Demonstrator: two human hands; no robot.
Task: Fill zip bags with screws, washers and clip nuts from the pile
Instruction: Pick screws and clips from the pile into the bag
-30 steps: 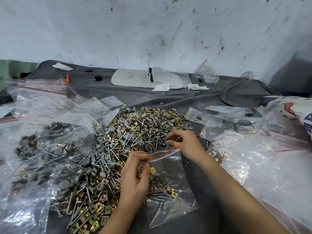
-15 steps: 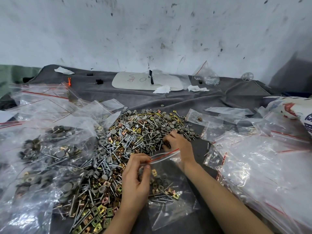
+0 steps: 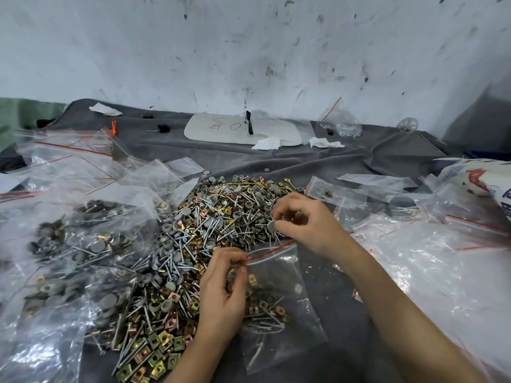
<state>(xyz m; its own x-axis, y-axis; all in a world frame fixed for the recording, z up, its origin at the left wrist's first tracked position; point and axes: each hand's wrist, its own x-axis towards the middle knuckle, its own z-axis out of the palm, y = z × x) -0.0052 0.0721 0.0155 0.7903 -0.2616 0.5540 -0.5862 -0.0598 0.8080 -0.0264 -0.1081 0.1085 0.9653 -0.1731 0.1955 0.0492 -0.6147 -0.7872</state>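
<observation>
- Since half a second ago the right hand (image 3: 307,222) has come up out of the pile (image 3: 199,225). Its fingers no longer dig among the parts; they now pinch a round grey washer (image 3: 272,225) at their tips, just above the pile's right edge. The left hand has kept its grip on the bag's mouth.
- Nearest, the pile's near end is mostly brass-coloured clip nuts (image 3: 154,355) mixed with long screws (image 3: 130,319).
- The left hand (image 3: 222,294) lies over the left side of the zip bag (image 3: 284,313). Its thumb and fingers pinch the mouth by the red strip, and the opening faces the pile.
- The zip bag lies flat on the grey cloth (image 3: 276,161), touching the pile's right side. Some clip nuts, screws and washers sit in its middle.
- Left of the pile, filled bags (image 3: 83,244) lie heaped, with the same parts showing through the plastic.
- Right of the right forearm, empty bags (image 3: 428,266) with red strips lie overlapping.
- Farther right, a printed sack (image 3: 481,178) reaches the frame's edge.
- At the back lies a white pad (image 3: 221,131) with handwriting, with tissue scraps (image 3: 266,143) at its near edge.
- A small bag (image 3: 341,125) of silvery parts stands against the scuffed wall (image 3: 249,51).
</observation>
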